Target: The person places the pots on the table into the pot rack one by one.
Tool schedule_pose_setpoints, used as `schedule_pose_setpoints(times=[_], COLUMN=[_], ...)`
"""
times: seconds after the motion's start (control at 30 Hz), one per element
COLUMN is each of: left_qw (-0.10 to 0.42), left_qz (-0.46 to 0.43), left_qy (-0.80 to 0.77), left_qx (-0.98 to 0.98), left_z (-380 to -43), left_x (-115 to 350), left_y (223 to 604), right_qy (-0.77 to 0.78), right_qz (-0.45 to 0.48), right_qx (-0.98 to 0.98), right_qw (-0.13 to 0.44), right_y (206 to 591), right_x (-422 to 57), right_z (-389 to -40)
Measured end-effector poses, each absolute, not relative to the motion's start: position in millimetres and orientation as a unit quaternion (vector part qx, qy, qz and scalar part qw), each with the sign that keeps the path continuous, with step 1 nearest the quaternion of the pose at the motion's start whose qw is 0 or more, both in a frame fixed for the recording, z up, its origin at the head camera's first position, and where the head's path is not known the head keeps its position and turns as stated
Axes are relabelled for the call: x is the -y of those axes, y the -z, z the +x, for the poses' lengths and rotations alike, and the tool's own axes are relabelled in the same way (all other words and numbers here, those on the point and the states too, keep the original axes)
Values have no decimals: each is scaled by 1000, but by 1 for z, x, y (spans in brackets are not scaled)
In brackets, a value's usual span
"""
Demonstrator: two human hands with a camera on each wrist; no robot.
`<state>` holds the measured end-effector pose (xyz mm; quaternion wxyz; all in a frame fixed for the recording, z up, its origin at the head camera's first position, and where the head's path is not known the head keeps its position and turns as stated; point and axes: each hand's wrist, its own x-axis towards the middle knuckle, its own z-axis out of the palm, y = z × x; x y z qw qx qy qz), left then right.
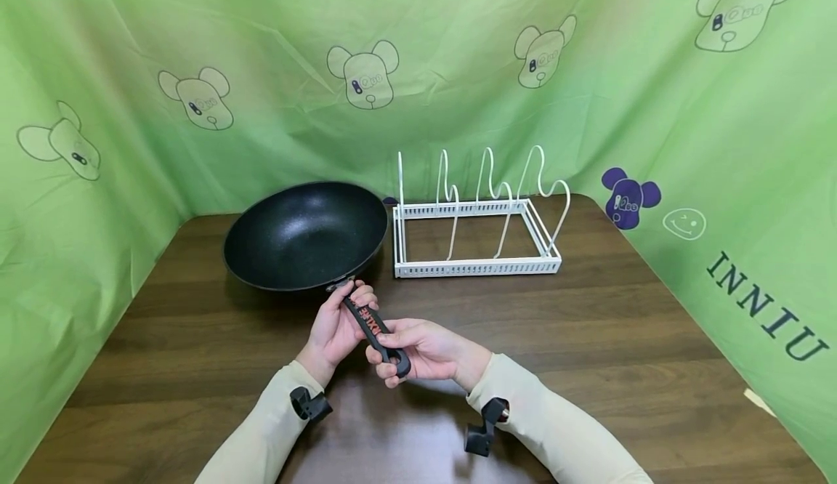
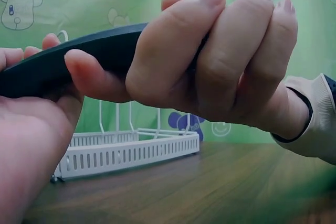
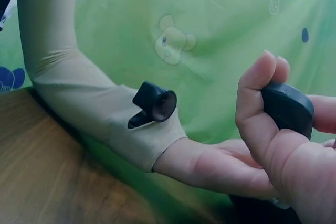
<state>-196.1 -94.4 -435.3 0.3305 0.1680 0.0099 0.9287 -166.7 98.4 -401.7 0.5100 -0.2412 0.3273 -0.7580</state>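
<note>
A large black wok (image 1: 307, 233) tilts over the left half of the table in the head view, its long black handle (image 1: 369, 320) pointing down toward the person. The left hand (image 1: 336, 328) grips the handle close to the pan. Lower down, near the hanging loop, the right hand (image 1: 418, 349) pinches the handle between thumb and curled fingers. In the left wrist view the right hand's fingers (image 2: 173, 51) wrap over the dark handle (image 2: 100, 48). From the right wrist, the handle's blunt end (image 3: 289, 109) pokes out of the right hand (image 3: 283, 150).
A white rack (image 1: 477, 269) with upright wire dividers stands right of the wok at the back of the brown wooden table (image 1: 556, 339). Green printed cloth (image 1: 275, 26) hangs behind and along both sides. Each sleeve carries a black wrist camera (image 1: 482, 426).
</note>
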Motion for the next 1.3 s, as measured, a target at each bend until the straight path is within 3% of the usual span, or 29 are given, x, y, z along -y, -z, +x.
schedule_pose_setpoints(times=[0.47,0.9,1.13,1.3], left_qw=[313,233,211,199], left_qz=[213,294,296,294], left_qy=[-924,-902,-892,-886], left_qx=[-46,-216,-270,-298], left_z=[-193,-185,-182,-180], left_x=[94,98,95,93], left_y=[424,395,391,389], right_qy=[746,744,768,791], right_qz=[-278,-332,-258,-183], right_qx=[-306,-295,-359,-422], right_qw=[522,500,464,404], right_y=[401,389,385,384], right_x=[-96,-93,-87,-82], right_z=[-160,-149,-138,-129])
